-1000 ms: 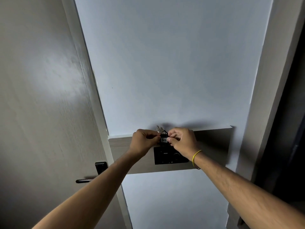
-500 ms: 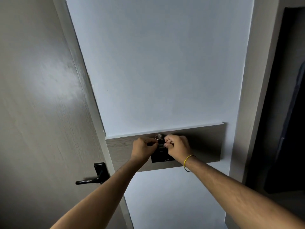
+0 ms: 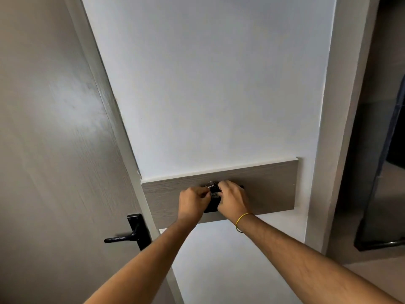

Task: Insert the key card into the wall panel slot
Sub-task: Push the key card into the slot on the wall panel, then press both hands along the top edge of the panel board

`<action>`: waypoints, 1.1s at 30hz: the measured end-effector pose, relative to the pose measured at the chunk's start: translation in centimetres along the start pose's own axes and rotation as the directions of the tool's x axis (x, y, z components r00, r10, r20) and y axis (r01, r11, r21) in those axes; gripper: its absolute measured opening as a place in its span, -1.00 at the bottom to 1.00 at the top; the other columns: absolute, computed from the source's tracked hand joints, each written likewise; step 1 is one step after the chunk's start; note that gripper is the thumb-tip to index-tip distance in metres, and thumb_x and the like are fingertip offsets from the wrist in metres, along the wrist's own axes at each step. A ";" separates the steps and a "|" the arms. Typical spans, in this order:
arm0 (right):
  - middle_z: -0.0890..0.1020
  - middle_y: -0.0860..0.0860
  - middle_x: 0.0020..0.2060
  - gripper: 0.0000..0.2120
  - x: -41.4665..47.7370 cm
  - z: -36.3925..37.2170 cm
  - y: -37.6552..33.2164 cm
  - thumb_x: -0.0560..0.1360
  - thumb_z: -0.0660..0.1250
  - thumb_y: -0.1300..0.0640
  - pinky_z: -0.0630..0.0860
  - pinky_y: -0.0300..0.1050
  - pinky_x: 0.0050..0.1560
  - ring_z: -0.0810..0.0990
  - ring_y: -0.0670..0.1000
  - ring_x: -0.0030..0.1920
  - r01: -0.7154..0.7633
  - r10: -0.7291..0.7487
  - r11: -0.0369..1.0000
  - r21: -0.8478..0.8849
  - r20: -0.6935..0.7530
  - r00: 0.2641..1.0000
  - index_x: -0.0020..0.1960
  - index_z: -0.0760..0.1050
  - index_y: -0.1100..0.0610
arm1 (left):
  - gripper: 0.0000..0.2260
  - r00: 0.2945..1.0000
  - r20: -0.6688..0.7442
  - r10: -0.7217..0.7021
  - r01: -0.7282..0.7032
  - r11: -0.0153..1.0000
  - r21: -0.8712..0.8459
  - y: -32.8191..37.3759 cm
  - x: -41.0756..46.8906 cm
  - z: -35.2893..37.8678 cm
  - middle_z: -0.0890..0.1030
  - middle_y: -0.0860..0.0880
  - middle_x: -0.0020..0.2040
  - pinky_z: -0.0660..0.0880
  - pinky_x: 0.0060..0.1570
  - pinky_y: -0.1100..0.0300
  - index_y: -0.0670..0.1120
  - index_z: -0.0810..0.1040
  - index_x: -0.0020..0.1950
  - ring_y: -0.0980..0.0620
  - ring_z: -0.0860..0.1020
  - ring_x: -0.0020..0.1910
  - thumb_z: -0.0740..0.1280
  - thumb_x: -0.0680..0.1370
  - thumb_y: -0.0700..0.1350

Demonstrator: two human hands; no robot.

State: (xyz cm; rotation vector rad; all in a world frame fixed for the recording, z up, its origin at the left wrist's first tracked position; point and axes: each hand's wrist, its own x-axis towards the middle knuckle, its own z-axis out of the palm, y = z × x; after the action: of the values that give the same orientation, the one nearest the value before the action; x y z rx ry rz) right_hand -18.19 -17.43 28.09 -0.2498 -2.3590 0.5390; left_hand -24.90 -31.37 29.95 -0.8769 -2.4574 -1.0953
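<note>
Both hands — left hand (image 3: 192,202), right hand (image 3: 232,200) — pinched tight on the key card (image 3: 214,194) against the wall panel (image 3: 269,187).

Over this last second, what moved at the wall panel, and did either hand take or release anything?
Both hands, left hand and right hand, lowered the key card against the black wall panel; the metal ring now shows less above the fingers. Nothing was released: both keep their grip. The door handle is unchanged.
</note>
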 end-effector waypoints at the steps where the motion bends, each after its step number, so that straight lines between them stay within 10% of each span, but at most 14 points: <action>1: 0.65 0.16 -0.10 -0.92 0.1 0.0 -0.1 0.44 0.33 0.33 0.34 -0.09 -0.20 0.63 0.23 -0.05 -0.008 0.008 1.000 -0.003 0.019 1.000 -0.10 0.49 0.20 | -0.81 1.000 0.007 0.012 -0.012 1.000 0.018 -0.1 0.1 -0.1 0.77 -0.03 -0.26 0.60 -0.24 0.01 -0.06 0.78 -0.15 -0.06 0.68 -0.30 0.36 0.47 -0.07; 10: 0.55 0.15 0.23 -0.69 0.8 -4.2 5.0 0.51 0.29 0.24 0.46 0.01 0.38 0.49 0.16 0.28 0.158 -0.162 0.987 -0.036 -0.251 0.954 0.25 0.53 0.22 | -0.66 0.918 -0.279 0.281 -0.192 0.932 0.308 -3.9 0.8 -5.7 0.75 -0.16 0.09 0.64 -0.08 0.03 -0.19 0.72 0.19 -0.24 0.72 -0.01 0.40 0.46 -0.41; 17: 0.48 0.16 0.32 -0.58 1.2 -6.5 9.6 0.57 0.24 0.19 0.43 0.12 0.45 0.49 0.24 0.35 0.128 -0.180 0.959 -0.254 -0.192 0.965 0.41 0.43 0.25 | -0.52 0.932 -0.147 0.331 -0.252 0.883 0.396 -8.7 -0.2 -6.5 0.36 -0.16 0.63 0.24 0.61 -0.12 -0.23 0.36 0.59 -0.15 0.27 0.65 0.23 0.65 -0.26; 33: 0.33 0.22 0.52 -0.40 0.2 -4.6 10.3 0.60 0.21 0.17 0.25 0.17 0.62 0.24 0.25 0.62 0.116 -0.178 0.956 -0.270 -0.217 0.960 0.61 0.20 0.26 | -0.45 0.941 -0.199 0.274 -0.204 0.928 0.312 -9.9 -1.0 -4.0 0.23 -0.11 0.69 0.10 0.66 -0.14 -0.19 0.22 0.66 -0.08 0.08 0.71 0.23 0.66 -0.27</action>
State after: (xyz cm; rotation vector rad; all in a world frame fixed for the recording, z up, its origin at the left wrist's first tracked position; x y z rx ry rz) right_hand -14.91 -6.74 26.71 -0.2367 -2.1843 0.1229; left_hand -30.34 -39.91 26.52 -0.8694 -2.1670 -0.6903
